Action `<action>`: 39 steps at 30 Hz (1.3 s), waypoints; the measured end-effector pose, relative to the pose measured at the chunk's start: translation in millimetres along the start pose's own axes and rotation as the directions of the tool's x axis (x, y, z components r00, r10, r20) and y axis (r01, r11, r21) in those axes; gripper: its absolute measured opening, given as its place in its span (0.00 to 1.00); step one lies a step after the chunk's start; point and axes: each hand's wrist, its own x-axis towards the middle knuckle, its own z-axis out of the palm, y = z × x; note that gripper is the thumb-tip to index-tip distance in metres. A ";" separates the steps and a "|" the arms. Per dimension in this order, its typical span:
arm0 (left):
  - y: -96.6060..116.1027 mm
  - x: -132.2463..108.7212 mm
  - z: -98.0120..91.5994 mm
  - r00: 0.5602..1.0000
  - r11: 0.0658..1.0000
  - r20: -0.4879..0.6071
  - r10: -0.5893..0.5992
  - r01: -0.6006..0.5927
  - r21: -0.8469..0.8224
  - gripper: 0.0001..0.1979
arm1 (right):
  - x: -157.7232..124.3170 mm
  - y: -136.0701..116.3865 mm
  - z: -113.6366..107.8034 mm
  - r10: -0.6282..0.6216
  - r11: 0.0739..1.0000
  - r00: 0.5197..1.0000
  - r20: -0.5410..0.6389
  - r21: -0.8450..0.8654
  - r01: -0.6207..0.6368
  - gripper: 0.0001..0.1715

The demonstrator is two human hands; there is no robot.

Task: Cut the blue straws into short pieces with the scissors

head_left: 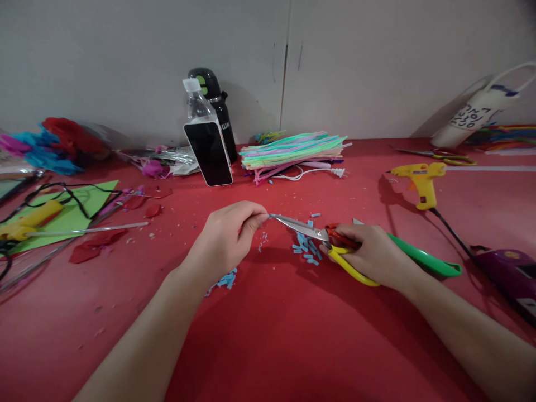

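Note:
My right hand is wrapped round the handles of a pair of scissors, one handle red and one yellow. The blades look closed or nearly so and point left. At their tip, my left hand pinches a small blue piece, mostly hidden by the fingertips. Short cut blue pieces lie in a loose pile under the blades. Another pile of blue bits is partly hidden behind my left wrist. A green-handled cutter lies beyond my right wrist, partly covered by the hand.
On the red table, a phone leans against a clear bottle. Beside it lies a bundle of pastel pipe cleaners. A yellow glue gun with a cord stands right; another glue gun lies left on green paper.

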 end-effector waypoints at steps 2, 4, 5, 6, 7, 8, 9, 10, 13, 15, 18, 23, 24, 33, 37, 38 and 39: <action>-1.0 0.0 0.0 1.000 1.000 0.001 0.001 -0.001 -0.003 0.08 | 0.2 1.6 1.1 0.000 1.000 1.000 -0.016 -0.004 0.000 0.19; -2.7 0.1 -0.2 1.000 1.000 0.008 0.001 -0.001 -0.006 0.08 | 0.2 3.0 2.1 0.000 1.000 1.000 -0.028 0.011 0.001 0.19; -3.7 0.3 -0.4 1.000 1.000 0.014 -0.002 0.002 -0.003 0.08 | 0.2 3.5 2.5 0.004 1.000 0.999 -0.035 0.024 -0.003 0.18; -4.9 0.5 -0.6 1.000 1.000 0.017 -0.004 0.004 0.004 0.08 | 0.1 3.8 2.8 0.012 0.999 0.999 -0.044 0.037 -0.010 0.18; -6.2 0.9 -0.7 1.000 1.000 0.015 -0.005 0.005 0.013 0.08 | 0.1 3.8 3.0 0.023 0.999 0.998 -0.053 0.048 -0.020 0.17; -7.8 1.3 -0.7 1.000 1.000 0.009 -0.003 0.003 0.024 0.07 | 0.1 3.7 3.1 0.034 0.998 0.998 -0.060 0.053 -0.031 0.17; -9.7 1.8 -0.6 1.000 0.999 0.003 0.001 -0.001 0.034 0.07 | 0.1 3.5 3.2 0.044 0.998 0.997 -0.064 0.053 -0.041 0.17; -11.8 2.2 -0.2 1.000 0.999 0.001 0.006 -0.006 0.042 0.07 | 0.1 3.1 3.2 0.050 0.998 0.997 -0.066 0.050 -0.047 0.17; -19.5 3.1 2.0 0.999 0.997 0.045 -0.013 0.009 0.079 0.09 | 0.4 1.7 3.2 0.042 0.998 0.997 -0.067 0.043 -0.039 0.15; -25.1 3.0 4.0 0.992 0.990 0.106 -0.066 0.051 0.135 0.12 | 0.9 0.8 3.3 0.036 0.998 0.996 -0.082 0.050 -0.032 0.15; -32.0 2.1 6.3 0.976 0.970 0.162 -0.143 0.106 0.217 0.16 | 2.3 -0.5 4.0 0.039 0.998 0.991 -0.125 0.050 -0.033 0.18; -36.0 2.8 6.2 0.983 0.979 0.124 -0.134 0.111 0.172 0.15 | 5.0 1.7 8.4 0.042 0.998 0.985 -0.167 0.058 -0.033 0.18; -35.6 3.5 6.0 0.988 0.983 0.093 -0.124 0.110 0.148 0.14 | 5.7 2.8 9.9 0.045 0.998 0.983 -0.177 0.061 -0.035 0.18; -6.4 7.1 14.3 0.986 0.992 0.146 -0.078 0.062 0.107 0.14 | 10.9 6.2 19.1 0.044 0.998 0.965 -0.257 0.055 -0.031 0.17; 12.9 0.8 19.4 0.966 0.992 0.254 -0.057 0.027 0.121 0.09 | 14.8 6.9 20.7 0.067 0.997 0.960 -0.270 0.048 -0.056 0.18; 17.6 -1.6 20.2 0.960 0.991 0.272 -0.062 0.026 0.132 0.09 | 15.7 6.7 20.9 0.076 0.997 0.961 -0.266 0.043 -0.067 0.17; 22.5 -4.3 20.8 0.957 0.989 0.280 -0.071 0.031 0.146 0.09 | 16.5 6.1 20.9 0.083 0.996 0.964 -0.254 0.036 -0.076 0.17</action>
